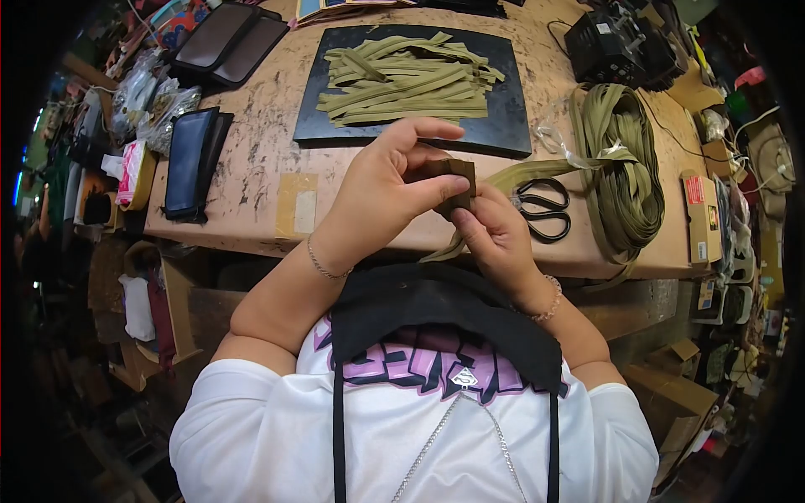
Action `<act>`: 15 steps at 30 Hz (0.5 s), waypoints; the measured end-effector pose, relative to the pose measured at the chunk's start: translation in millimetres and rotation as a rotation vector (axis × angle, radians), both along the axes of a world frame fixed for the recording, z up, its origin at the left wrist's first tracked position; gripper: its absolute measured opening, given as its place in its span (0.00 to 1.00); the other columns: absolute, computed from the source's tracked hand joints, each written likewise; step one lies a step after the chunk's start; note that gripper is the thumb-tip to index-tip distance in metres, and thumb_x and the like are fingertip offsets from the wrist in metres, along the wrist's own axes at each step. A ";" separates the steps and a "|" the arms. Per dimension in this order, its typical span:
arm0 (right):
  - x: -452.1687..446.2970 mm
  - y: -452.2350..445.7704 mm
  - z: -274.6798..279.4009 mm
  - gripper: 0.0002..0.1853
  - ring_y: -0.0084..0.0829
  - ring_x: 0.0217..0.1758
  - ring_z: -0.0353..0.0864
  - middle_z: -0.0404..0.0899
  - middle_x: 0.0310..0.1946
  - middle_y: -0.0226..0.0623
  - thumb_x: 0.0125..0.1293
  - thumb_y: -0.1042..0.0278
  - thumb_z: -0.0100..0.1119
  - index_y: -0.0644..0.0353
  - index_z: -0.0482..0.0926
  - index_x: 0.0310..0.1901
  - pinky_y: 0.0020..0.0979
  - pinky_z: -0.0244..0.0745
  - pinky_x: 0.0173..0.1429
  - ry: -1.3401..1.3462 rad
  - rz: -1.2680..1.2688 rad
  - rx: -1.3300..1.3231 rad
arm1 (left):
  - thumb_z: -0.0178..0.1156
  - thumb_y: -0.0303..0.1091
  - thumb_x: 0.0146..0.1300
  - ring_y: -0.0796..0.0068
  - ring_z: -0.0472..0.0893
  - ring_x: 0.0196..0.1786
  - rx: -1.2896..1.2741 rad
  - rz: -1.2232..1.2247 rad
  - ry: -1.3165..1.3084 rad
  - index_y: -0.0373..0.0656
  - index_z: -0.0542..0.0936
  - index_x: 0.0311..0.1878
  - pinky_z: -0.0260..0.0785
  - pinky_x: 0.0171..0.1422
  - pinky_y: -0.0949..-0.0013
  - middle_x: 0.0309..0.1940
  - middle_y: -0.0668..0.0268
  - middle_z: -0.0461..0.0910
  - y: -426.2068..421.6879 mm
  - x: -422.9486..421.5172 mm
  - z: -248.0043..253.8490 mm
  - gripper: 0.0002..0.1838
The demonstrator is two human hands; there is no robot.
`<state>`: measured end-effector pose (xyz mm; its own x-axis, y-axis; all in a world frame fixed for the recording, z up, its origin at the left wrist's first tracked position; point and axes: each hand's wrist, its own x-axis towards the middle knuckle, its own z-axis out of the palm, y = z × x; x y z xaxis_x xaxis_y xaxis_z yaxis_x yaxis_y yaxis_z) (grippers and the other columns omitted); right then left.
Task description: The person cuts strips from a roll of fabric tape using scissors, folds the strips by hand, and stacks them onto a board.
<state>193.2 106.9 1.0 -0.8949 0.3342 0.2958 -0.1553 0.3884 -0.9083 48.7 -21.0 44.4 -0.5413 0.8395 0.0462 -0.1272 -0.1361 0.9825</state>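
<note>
Above the table's front edge, my left hand [402,172] pinches a small, flat, dark olive-brown piece [458,180] between thumb and fingers. My right hand [496,235] is closed on the lower right side of the same piece; exactly what it is, I cannot make out. Olive zipper tape [524,173] runs from a large coil [620,172] on the right to behind my right hand, and a length hangs below it. Black-handled scissors [549,226] lie right beside that hand, their blades hidden. Many cut zipper strips [411,80] are heaped beyond my hands.
The strips lie on a black board [323,126]. Dark flat cases [194,168] lie at the left. A black device [616,46] stands at the back right, with a cardboard box [700,220] near the right edge. Brown tape [289,201] sticks to the worn tabletop [251,126].
</note>
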 end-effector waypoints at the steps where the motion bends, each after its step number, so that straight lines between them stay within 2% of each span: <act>1: 0.4 -0.5 0.5 0.07 0.35 0.48 0.81 0.81 0.47 0.43 0.69 0.73 0.61 0.68 0.83 0.42 0.32 0.74 0.55 -0.009 -0.002 -0.011 | 0.68 0.20 0.63 0.80 0.83 0.44 -0.019 -0.029 -0.023 0.35 0.81 0.49 0.76 0.50 0.76 0.41 0.65 0.85 -0.6 -0.9 0.1 0.12; 3: 1.2 2.0 -4.9 0.07 0.36 0.48 0.81 0.82 0.47 0.43 0.68 0.73 0.63 0.68 0.83 0.42 0.32 0.74 0.54 -0.016 0.019 -0.005 | 0.69 0.21 0.63 0.79 0.84 0.45 -0.056 -0.088 -0.070 0.35 0.81 0.50 0.77 0.49 0.76 0.42 0.64 0.85 -2.0 -4.2 0.0 0.13; 7: -0.2 -0.6 -5.5 0.06 0.36 0.50 0.82 0.82 0.47 0.43 0.65 0.75 0.65 0.68 0.83 0.40 0.33 0.75 0.54 0.004 0.032 -0.007 | 0.69 0.22 0.63 0.79 0.84 0.44 -0.042 -0.054 -0.018 0.34 0.81 0.52 0.78 0.48 0.76 0.41 0.64 0.85 -3.3 -3.8 -6.8 0.14; 12: -2.4 -1.9 -5.1 0.05 0.36 0.47 0.83 0.83 0.45 0.42 0.63 0.76 0.65 0.67 0.84 0.39 0.32 0.76 0.52 -0.012 -0.007 0.032 | 0.68 0.21 0.64 0.78 0.84 0.45 0.002 0.043 0.045 0.35 0.81 0.54 0.78 0.49 0.76 0.41 0.64 0.85 -2.3 2.1 -11.7 0.16; 15: -1.7 -2.3 -4.7 0.06 0.35 0.45 0.84 0.84 0.43 0.41 0.63 0.76 0.65 0.67 0.85 0.40 0.32 0.76 0.51 0.000 -0.017 0.026 | 0.69 0.22 0.64 0.79 0.84 0.44 0.016 0.038 0.005 0.34 0.82 0.52 0.77 0.48 0.77 0.40 0.64 0.86 -1.9 3.8 -7.5 0.14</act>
<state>191.5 104.5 -3.6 -0.8889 0.3419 0.3049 -0.1486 0.4145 -0.8979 52.5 -22.9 36.9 -0.5727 0.8174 0.0628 -0.1163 -0.1568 0.9808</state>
